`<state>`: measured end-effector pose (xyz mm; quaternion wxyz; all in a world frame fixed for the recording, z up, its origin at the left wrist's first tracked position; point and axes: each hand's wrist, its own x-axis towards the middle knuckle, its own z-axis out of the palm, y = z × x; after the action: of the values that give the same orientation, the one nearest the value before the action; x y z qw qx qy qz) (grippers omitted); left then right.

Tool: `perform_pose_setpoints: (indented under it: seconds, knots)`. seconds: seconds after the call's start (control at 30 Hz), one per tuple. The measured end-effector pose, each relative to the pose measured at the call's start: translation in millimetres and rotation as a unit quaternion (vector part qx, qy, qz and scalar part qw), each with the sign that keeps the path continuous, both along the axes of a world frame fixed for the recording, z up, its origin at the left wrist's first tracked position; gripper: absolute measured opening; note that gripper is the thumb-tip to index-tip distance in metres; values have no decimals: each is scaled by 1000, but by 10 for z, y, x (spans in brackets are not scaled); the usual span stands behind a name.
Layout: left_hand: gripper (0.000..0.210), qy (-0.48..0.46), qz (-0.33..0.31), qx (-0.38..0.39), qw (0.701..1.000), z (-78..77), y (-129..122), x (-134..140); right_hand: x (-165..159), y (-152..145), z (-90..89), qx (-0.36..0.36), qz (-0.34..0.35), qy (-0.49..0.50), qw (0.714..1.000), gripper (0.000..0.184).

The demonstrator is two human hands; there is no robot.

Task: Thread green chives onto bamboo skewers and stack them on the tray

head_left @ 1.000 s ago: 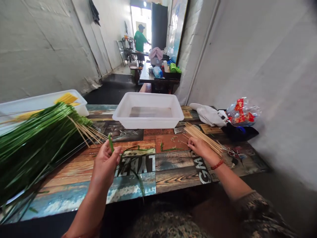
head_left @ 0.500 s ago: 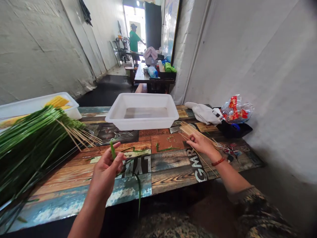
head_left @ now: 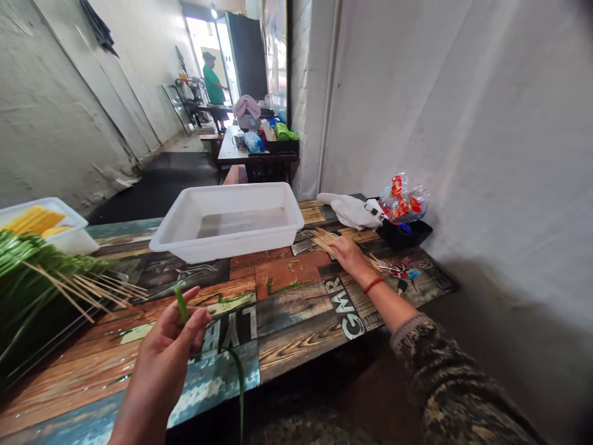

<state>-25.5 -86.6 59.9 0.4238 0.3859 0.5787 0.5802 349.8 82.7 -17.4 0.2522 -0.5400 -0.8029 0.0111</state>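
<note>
My left hand (head_left: pixel 169 346) is closed around a folded green chive (head_left: pixel 181 303). The chive's stub stands up above the fingers, and its long blade hangs past the table's front edge. Over at the right, my right hand (head_left: pixel 351 256) has its fingers on a pile of thin bamboo skewers (head_left: pixel 324 240) lying on the table; the fingertips are partly hidden among the sticks. On the left lies a big heap of green chives (head_left: pixel 23 315) in a dark tray, with several skewers (head_left: pixel 74 284) sticking out of it.
A white plastic tub (head_left: pixel 231 250) stands mid-table. At left, another white tub (head_left: pixel 76 241) holds yellow food (head_left: pixel 34 221). Scissors (head_left: pixel 393 269), a white cloth cap (head_left: pixel 349 211) and a clear-and-red plastic bag (head_left: pixel 403 201) lie right. A person in green (head_left: pixel 213 85) stands far back.
The view has turned right, so things sit further left. My right hand has shifted slightly over the skewers; a single skewer that slanted toward me no longer shows. My left hand keeps the chive.
</note>
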Motion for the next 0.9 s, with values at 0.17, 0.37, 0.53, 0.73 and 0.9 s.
perform_pose_setpoints:
  seconds: [0.17, 0.37, 0.53, 0.73, 0.9]
  knots:
    - [66, -3, 3, 5, 1000, 6, -14, 26, 546, 188, 53, -42, -143, 17, 989, 25]
    - [69, 2, -51, -13, 999, -35, 114, 216, 826, 357, -60, -127, -184, 1, 975, 31]
    - [70, 44, -113, -32, 992, 5, 216, 445, 722, 592, -102, -139, -206, 16, 969, 32]
    - [75, 66, -147, -47, 986, -23, 286, 648, 684, 715, -118, -161, -154, 44, 974, 22]
    - [78, 63, -148, -61, 985, -86, 326, 686, 594, 686, -217, -168, -114, 89, 975, 33]
